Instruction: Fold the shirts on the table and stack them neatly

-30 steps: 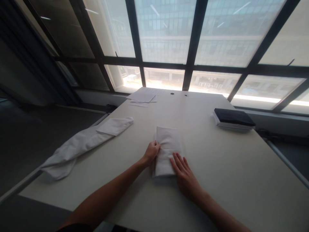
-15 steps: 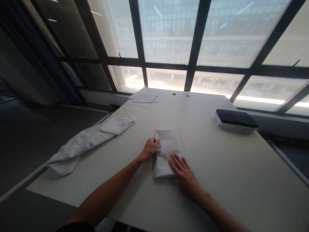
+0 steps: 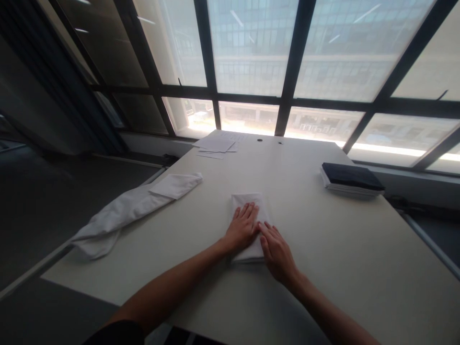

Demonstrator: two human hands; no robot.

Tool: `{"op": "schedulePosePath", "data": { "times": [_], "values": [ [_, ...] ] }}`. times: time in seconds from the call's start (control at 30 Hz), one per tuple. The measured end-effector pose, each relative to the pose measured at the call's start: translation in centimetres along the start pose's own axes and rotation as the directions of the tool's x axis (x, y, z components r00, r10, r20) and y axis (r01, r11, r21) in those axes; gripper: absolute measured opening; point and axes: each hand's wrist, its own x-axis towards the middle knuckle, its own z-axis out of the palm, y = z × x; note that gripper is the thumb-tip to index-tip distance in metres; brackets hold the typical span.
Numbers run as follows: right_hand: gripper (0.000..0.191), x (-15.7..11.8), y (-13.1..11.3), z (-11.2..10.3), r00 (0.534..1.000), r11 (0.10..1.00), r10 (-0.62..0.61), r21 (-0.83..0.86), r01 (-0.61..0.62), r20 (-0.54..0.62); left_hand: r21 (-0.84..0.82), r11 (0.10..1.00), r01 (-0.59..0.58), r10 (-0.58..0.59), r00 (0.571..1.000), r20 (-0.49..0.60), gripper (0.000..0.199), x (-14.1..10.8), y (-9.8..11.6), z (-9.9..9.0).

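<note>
A folded white cloth [image 3: 247,197] lies flat near the middle of the white table [image 3: 201,297], its long side pointing away from me. My left hand [image 3: 243,227] rests palm down on top of it, fingers stretched out, hiding its middle. Against the cloth's right part lies my right hand [image 3: 276,251], fingers extended, its fingertips close to the left hand's. Neither hand grips anything. Left of them, a loose, long white cloth [image 3: 125,211] lies crumpled along the table's left edge.
A stack of folded cloths with a dark one [image 3: 352,176] on top sits at the right edge. Several paper sheets [image 3: 215,143] lie at the far left of the table. Windows [image 3: 251,48] stand behind the table, and a dark curtain [image 3: 64,76] hangs at the left.
My left hand has let go of the folded cloth's left edge and moved right, onto its top. My right hand has shifted slightly up and right.
</note>
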Motion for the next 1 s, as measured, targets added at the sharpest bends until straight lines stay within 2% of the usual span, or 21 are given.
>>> {"op": "schedulePosePath", "data": {
  "times": [0.07, 0.2, 0.3, 0.5, 0.63, 0.7, 0.73, 0.83, 0.9, 1.0],
  "values": [
    [0.056, 2.0, 0.0, 0.7, 0.999, 0.999, 0.031, -0.036, -0.033, -0.032, 0.021, 1.0, -0.021, 0.021, 0.999, 0.024, 0.063, -0.2, -0.1, 0.0],
    [0.063, 6.9, 0.8, 2.2, 0.99, 0.988, 0.098, -0.133, -0.084, 0.101, 0.053, 0.996, -0.069, 0.067, 0.997, 0.04, 0.073, -0.3, -0.6, 0.1],
    [0.064, 10.1, 2.4, 2.8, 0.97, 0.971, 0.185, -0.179, -0.156, 0.159, 0.032, 0.998, -0.053, 0.053, 0.999, 0.009, 0.068, -0.2, -0.6, 0.5],
    [0.064, 13.3, 6.1, 3.1, 0.956, 0.941, 0.27, -0.243, -0.236, 0.115, 0.013, 1.0, 0.005, -0.004, 1.0, -0.028, 0.065, 0.0, -0.2, 0.8],
    [0.061, 14.5, 8.4, 3.1, 0.957, 0.928, 0.284, -0.267, -0.259, 0.058, 0.072, 0.997, 0.0, 0.003, 0.999, -0.036, 0.063, -0.2, -0.2, 0.9],
    [0.06, 14.7, 9.4, 2.9, 0.957, 0.934, 0.286, -0.21, -0.29, -0.053, 0.101, 0.995, 0.001, 0.004, 0.999, -0.054, 0.061, -0.3, -0.3, 0.9],
    [0.06, 14.6, 9.8, 2.8, 0.943, 0.935, 0.302, -0.152, -0.322, -0.139, 0.113, 0.994, 0.002, 0.005, 0.998, -0.062, 0.061, -0.3, -0.3, 1.0],
    [0.062, 13.6, 10.5, 2.3, 0.847, 0.916, 0.395, 0.079, -0.394, -0.355, 0.131, 0.991, 0.007, 0.003, 0.997, -0.076, 0.06, -0.3, -0.2, 0.7],
    [0.063, 12.5, 10.7, 1.9, 0.824, 0.91, 0.415, 0.175, -0.377, -0.385, 0.132, 0.991, 0.01, 0.001, 0.997, -0.079, 0.058, -0.4, 0.1, 0.4],
    [0.061, 10.6, 10.4, 1.6, 0.863, 0.927, 0.365, 0.22, -0.303, -0.35, 0.115, 0.986, -0.12, 0.124, 0.992, -0.028, 0.057, -1.1, 1.0, -0.1]
  ]
}}
